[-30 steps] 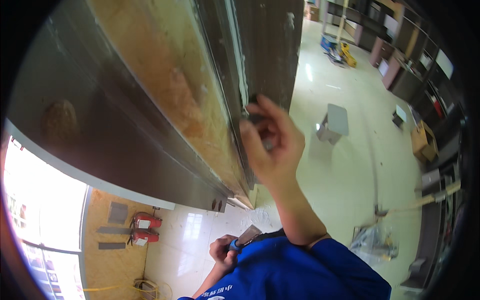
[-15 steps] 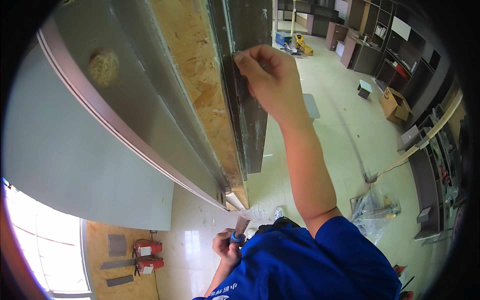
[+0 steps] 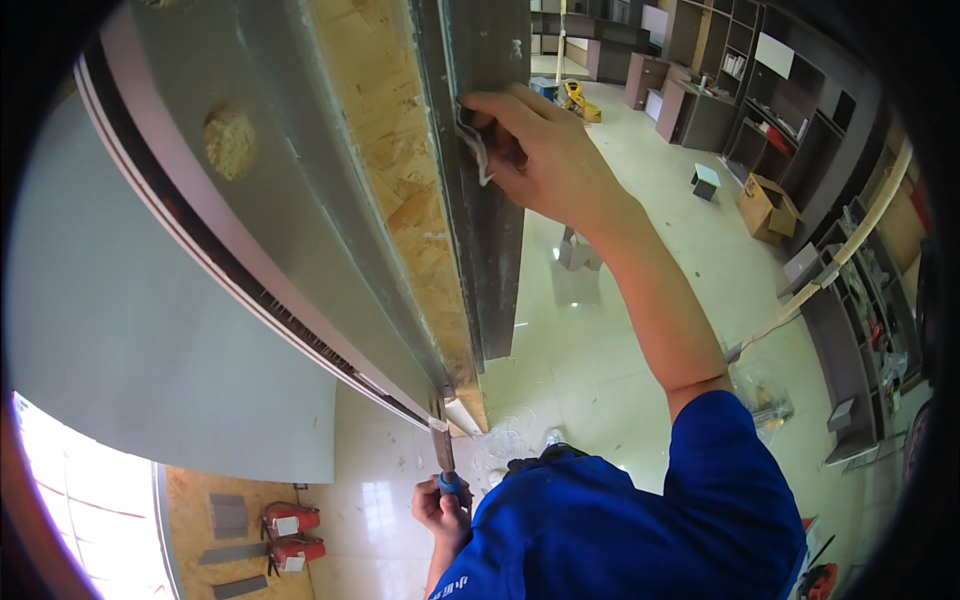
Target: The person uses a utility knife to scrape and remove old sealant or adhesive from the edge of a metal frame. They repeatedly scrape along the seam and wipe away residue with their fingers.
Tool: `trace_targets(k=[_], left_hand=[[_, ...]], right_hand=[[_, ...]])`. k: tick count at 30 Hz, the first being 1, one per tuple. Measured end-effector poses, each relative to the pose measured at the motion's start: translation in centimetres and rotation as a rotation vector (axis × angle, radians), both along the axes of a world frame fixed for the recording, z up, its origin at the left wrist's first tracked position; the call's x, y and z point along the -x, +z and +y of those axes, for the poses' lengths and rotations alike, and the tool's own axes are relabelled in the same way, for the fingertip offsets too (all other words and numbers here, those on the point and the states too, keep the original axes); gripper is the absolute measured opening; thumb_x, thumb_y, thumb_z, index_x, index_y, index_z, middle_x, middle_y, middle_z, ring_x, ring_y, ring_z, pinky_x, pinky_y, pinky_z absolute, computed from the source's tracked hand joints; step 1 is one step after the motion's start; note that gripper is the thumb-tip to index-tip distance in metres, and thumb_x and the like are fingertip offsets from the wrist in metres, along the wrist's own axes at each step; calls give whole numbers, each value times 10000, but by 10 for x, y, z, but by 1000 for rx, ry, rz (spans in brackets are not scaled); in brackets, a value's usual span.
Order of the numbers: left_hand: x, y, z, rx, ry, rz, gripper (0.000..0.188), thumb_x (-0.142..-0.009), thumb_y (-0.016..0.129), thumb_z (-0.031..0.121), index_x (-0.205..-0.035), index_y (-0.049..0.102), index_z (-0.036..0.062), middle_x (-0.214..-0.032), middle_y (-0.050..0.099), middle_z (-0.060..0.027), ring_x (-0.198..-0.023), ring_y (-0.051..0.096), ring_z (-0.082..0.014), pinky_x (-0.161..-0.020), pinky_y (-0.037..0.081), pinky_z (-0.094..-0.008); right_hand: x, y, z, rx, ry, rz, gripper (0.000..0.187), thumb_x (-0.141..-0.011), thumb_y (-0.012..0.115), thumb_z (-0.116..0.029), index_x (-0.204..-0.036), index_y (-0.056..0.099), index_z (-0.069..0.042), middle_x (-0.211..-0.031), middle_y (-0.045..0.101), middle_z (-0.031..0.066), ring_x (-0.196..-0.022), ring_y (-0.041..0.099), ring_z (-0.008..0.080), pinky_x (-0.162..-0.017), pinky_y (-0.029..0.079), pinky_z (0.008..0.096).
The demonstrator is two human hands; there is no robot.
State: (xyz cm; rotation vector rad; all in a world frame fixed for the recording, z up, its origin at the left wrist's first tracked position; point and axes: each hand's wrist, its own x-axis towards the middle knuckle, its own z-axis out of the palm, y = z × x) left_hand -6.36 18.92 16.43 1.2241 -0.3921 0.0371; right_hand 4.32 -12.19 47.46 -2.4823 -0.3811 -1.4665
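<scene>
My right hand (image 3: 545, 150) is raised at the dark grey frame panel (image 3: 500, 270), thumb and fingers pinched on a thin whitish strip (image 3: 476, 146). The strip curls down along the panel's edge; its exact material is hard to tell. Low in front of my body, my left hand (image 3: 441, 508) is closed around the blue handle of a scraper (image 3: 445, 460). Its flat blade points up near the lower end of the curved door edge (image 3: 290, 310). A band of bare chipboard (image 3: 385, 150) lies between the grey profiles and the dark panel.
Fire extinguishers (image 3: 292, 521) stand by a chipboard wall at the lower left. Thin scraps (image 3: 505, 440) litter the floor near my feet. A cardboard box (image 3: 768, 208), a small stool (image 3: 705, 182) and dark shelving (image 3: 850, 340) are on the right. A yellow tool (image 3: 578, 103) lies far off.
The whitish strip now shows hanging from my right fingers, which have moved slightly left. My left hand has shifted a little left and down, and the scraper blade now stands more upright.
</scene>
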Motion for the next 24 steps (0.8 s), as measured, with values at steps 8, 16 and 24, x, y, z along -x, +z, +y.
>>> trace_targets(k=[8,16,24], left_hand=[[-3,-10,0,24,-102,21,519,-869,651,475,-948,481,-8,-712,602,-123,-499,539,-133,-435,419,-252],[-4,-14,-3,2,-168,24,478,-889,642,440,-960,471,-1,-744,616,-141,-507,541,-135,-453,432,-260],[-3,-14,-8,23,-191,28,442,-908,631,408,-972,464,4,-744,619,-135,-507,536,-129,-453,430,-260]], right_hand=[[-12,-3,-5,281,-237,-253,177,-699,699,-123,-874,676,-135,-833,540,-18,-759,601,167,-643,505,319],[-15,5,-16,517,-263,-333,71,-673,659,-153,-742,641,-153,-844,523,-34,-819,540,131,-693,415,274],[-22,11,-18,505,-228,-354,152,-639,711,-180,-748,613,-141,-865,526,-35,-837,532,130,-717,401,281]])
